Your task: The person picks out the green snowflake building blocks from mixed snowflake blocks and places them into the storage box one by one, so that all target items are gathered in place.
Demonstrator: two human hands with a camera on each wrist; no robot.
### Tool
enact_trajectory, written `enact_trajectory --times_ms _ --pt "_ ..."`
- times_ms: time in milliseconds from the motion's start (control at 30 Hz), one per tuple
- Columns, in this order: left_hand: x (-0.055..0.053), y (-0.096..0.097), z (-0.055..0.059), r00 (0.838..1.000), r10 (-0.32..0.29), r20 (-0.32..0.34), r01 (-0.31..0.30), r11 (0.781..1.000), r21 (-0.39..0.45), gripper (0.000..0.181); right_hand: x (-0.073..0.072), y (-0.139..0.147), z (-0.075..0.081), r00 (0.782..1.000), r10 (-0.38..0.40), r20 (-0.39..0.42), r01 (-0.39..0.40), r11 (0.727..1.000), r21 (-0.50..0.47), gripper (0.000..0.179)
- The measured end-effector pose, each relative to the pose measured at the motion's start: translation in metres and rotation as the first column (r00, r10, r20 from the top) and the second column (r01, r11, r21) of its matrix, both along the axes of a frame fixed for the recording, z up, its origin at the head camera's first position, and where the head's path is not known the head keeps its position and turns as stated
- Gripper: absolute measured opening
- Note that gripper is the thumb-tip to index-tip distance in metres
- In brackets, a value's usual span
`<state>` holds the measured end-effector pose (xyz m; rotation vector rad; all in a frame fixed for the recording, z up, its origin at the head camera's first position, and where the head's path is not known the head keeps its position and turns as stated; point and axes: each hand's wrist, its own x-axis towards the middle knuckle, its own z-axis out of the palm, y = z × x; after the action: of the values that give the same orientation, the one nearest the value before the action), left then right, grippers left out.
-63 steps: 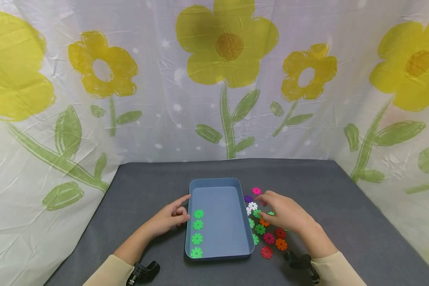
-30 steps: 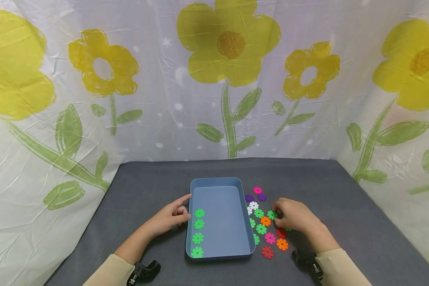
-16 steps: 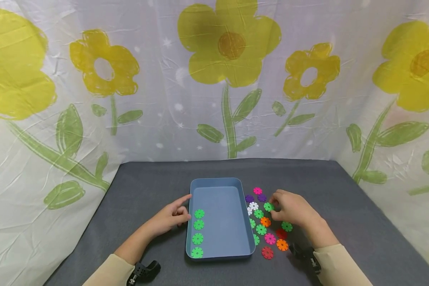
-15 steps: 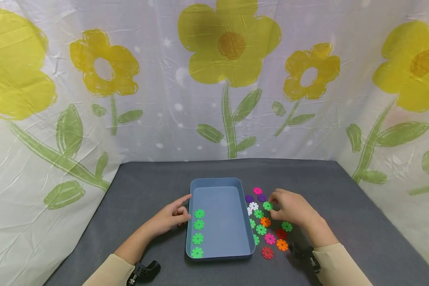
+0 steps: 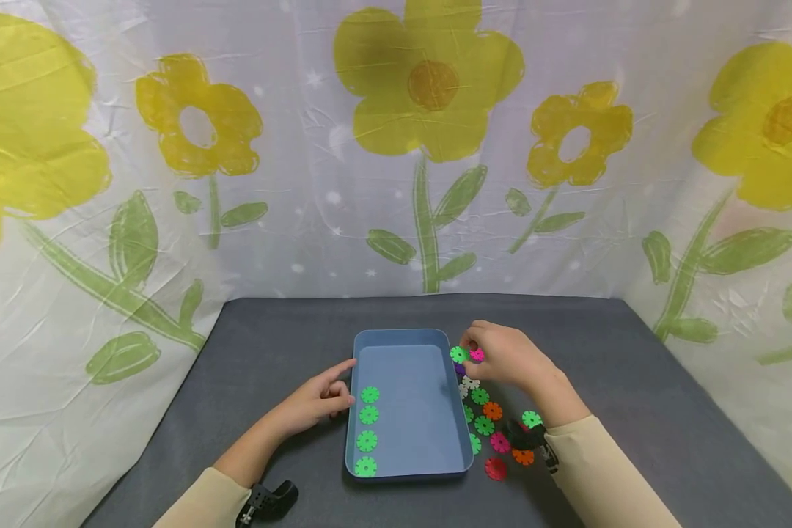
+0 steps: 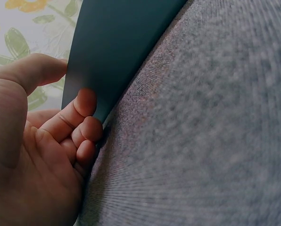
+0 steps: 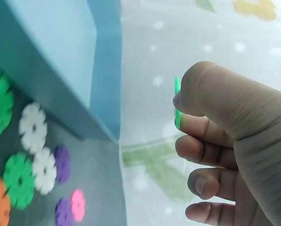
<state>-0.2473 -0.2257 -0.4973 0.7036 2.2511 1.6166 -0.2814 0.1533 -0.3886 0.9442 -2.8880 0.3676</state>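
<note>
My right hand (image 5: 504, 356) pinches a green notched plastic disc (image 5: 458, 355) between thumb and forefinger, close to the tray's right rim at the far end. In the right wrist view the held disc (image 7: 177, 102) is edge-on. My left hand (image 5: 322, 396) touches the left side of the blue-grey tray (image 5: 414, 411), forefinger stretched out to its rim. The left wrist view shows loosely bent fingers (image 6: 86, 101) against the tray's outer wall. Inside the tray, several green discs (image 5: 368, 415) lie in a column along the left wall.
Right of the tray lie several loose discs: green (image 5: 485, 425), orange (image 5: 492, 411), white (image 5: 470, 382), red (image 5: 496, 468), pink (image 5: 477, 355) and purple (image 5: 460, 369). My right wrist strap (image 5: 524, 435) overlaps some. A flowered curtain (image 5: 290, 183) hangs behind the dark table (image 5: 290, 323).
My right hand has picked up a green disc from the right of the pile and carried it left and away from me to the tray's rim. The left hand has kept its place.
</note>
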Motion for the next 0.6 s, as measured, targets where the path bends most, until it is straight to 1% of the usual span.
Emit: enact_trajectory --times_ms 233,467,600 --pt "0.001 0.001 0.002 1.000 0.000 -0.006 0.000 1.000 -0.005 0.075 -0.007 -0.028 0.009 0.998 0.061 -0.006 -0.061 0.998 0.016 0.024" --pt "0.001 0.001 0.002 1.000 0.004 0.002 -0.004 1.000 -0.003 0.075 -0.012 -0.058 0.017 0.994 0.105 0.043 -0.106 0.994 0.004 0.025" --pt "0.000 0.000 0.000 1.000 0.006 0.007 -0.006 1.000 -0.001 0.075 -0.016 -0.076 0.016 0.991 0.124 0.057 -0.125 0.992 0.020 0.026"
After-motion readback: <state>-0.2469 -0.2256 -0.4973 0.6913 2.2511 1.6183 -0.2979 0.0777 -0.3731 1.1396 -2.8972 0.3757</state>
